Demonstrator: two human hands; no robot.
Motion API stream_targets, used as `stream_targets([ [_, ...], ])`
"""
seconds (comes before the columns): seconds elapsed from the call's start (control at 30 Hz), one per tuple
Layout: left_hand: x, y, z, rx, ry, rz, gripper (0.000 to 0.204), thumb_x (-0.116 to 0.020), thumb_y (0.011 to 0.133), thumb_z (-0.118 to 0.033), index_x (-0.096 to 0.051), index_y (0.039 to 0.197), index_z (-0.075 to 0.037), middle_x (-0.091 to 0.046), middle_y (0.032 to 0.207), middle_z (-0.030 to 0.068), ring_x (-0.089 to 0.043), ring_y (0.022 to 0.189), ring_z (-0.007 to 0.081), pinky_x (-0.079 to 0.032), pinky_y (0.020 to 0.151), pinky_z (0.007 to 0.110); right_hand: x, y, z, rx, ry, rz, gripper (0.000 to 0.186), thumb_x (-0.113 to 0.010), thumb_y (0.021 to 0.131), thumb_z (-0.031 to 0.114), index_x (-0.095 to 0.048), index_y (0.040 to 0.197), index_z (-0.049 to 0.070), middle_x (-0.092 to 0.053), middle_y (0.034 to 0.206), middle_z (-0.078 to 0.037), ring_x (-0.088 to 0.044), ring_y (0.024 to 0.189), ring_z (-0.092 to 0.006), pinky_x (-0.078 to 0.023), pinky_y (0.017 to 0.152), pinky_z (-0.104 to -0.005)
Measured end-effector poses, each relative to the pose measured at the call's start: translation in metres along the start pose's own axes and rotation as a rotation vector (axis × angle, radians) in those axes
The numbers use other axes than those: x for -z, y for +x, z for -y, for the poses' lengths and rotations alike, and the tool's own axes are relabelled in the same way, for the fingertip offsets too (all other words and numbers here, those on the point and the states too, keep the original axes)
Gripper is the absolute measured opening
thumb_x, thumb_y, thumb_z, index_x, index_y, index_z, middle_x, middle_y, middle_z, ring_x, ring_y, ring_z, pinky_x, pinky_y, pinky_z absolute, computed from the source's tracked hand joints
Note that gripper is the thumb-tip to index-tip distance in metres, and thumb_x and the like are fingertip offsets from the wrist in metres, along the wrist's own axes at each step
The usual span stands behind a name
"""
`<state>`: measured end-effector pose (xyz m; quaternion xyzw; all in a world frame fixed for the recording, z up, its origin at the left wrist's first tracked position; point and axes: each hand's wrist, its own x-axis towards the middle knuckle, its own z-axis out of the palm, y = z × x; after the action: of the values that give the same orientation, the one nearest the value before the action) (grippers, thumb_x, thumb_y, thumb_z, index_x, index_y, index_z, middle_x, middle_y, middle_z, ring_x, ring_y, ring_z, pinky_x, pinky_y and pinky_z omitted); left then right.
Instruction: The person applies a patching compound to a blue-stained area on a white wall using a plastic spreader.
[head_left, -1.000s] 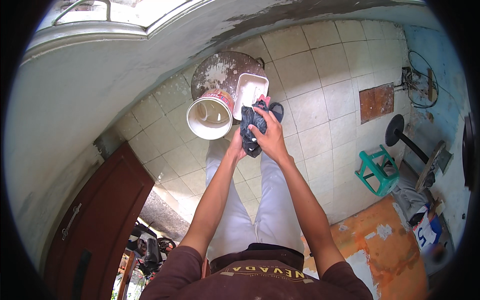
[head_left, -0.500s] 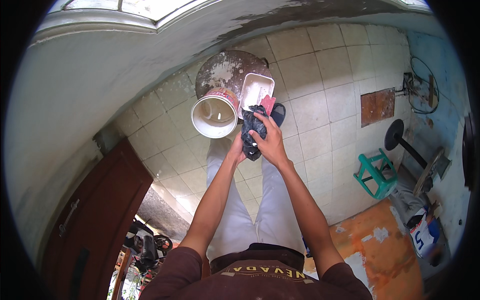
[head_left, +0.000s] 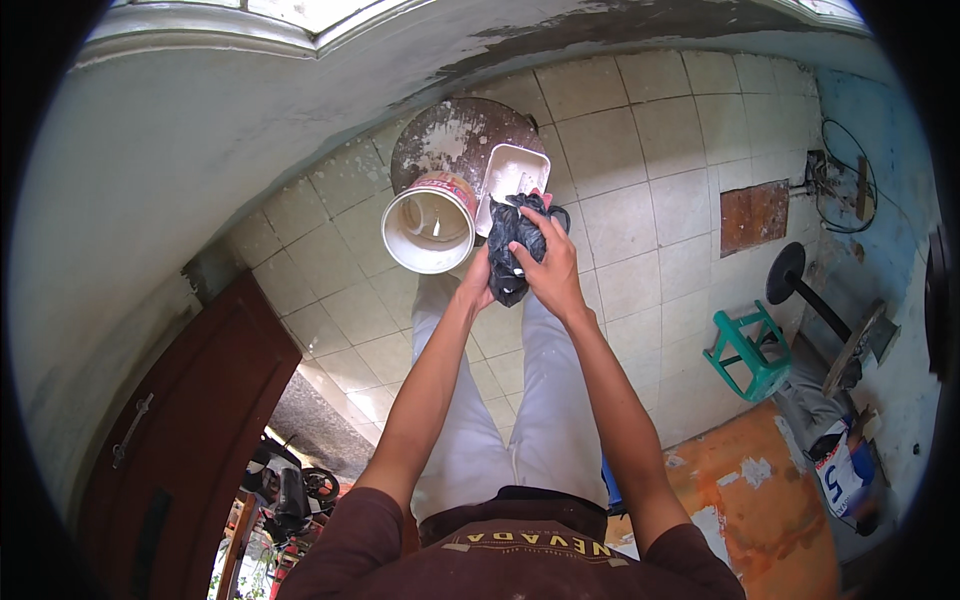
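Both of my hands are at a crumpled black plastic bag (head_left: 507, 235) in front of my legs. My left hand (head_left: 478, 282) closes around its lower left side. My right hand (head_left: 553, 270) grips its right side, thumb and fingers spaced apart on the plastic. What the bag holds is hidden. Just past it lies a white rectangular tray (head_left: 516, 168) with whitish residue; a bit of red (head_left: 545, 197) shows between tray and bag. To the left stands a white bucket (head_left: 397, 240) with a red printed side and something pale inside.
Behind the bucket and tray is a round, paint-stained brown tabletop (head_left: 445, 140). A green plastic stool (head_left: 745, 350) stands to the right, near a black round-based stand (head_left: 787, 272). At lower left is a dark red-brown door (head_left: 180, 440). A wall (head_left: 250, 140) curves along the far left.
The bag and both hands have moved slightly up and away, covering more of the red piece. My right thumb and fingers have shifted on the bag.
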<state>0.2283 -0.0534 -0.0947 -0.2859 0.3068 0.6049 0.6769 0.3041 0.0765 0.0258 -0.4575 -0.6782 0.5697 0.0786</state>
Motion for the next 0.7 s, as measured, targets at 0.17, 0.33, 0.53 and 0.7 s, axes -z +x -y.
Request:
stream_targets([
  [0.17, -0.008, 0.011, -0.006, -0.031, 0.030, 0.004, 0.041, -0.038, 0.110, -0.029, -0.058, 0.134, -0.002, -0.071, 0.122, 0.0139, -0.073, 0.104, 0.0237, -0.063, 0.091, 0.040, 0.005, 0.003, 0.002, -0.015, 0.012, -0.008, 0.050, -0.073, 0.088, 0.004, -0.058, 0.135, 0.000, -0.062, 0.127, -0.024, -0.061, 0.120, -0.0400, -0.048, 0.103, -0.0428],
  [0.33, -0.011, 0.022, -0.016, -0.004, 0.099, -0.006, 0.046, -0.038, 0.110, -0.034, -0.055, 0.140, -0.003, -0.068, 0.129, 0.0134, -0.072, 0.110, 0.0246, -0.062, 0.093, 0.040, 0.007, 0.007, 0.002, 0.028, -0.014, -0.037, 0.050, -0.072, 0.088, 0.004, -0.058, 0.135, 0.000, -0.061, 0.128, -0.024, -0.061, 0.121, -0.0406, -0.048, 0.103, -0.0430],
  [0.53, -0.024, 0.032, -0.024, -0.029, 0.109, 0.061, 0.045, -0.039, 0.110, -0.034, -0.055, 0.139, -0.003, -0.068, 0.129, 0.0134, -0.071, 0.111, 0.0248, -0.061, 0.094, 0.041, 0.010, 0.017, -0.004, 0.054, -0.031, -0.065, 0.050, -0.072, 0.087, 0.005, -0.058, 0.135, 0.001, -0.062, 0.124, -0.024, -0.062, 0.117, -0.0415, -0.048, 0.101, -0.0438],
  [0.7, -0.023, 0.041, -0.022, -0.061, 0.101, 0.019, 0.045, -0.039, 0.110, -0.034, -0.056, 0.138, -0.003, -0.068, 0.128, 0.0130, -0.071, 0.111, 0.0246, -0.061, 0.095, 0.041, 0.014, 0.026, -0.002, 0.069, -0.007, -0.070, 0.049, -0.074, 0.087, 0.006, -0.060, 0.134, 0.003, -0.064, 0.118, -0.019, -0.064, 0.110, -0.0358, -0.050, 0.096, -0.0404],
])
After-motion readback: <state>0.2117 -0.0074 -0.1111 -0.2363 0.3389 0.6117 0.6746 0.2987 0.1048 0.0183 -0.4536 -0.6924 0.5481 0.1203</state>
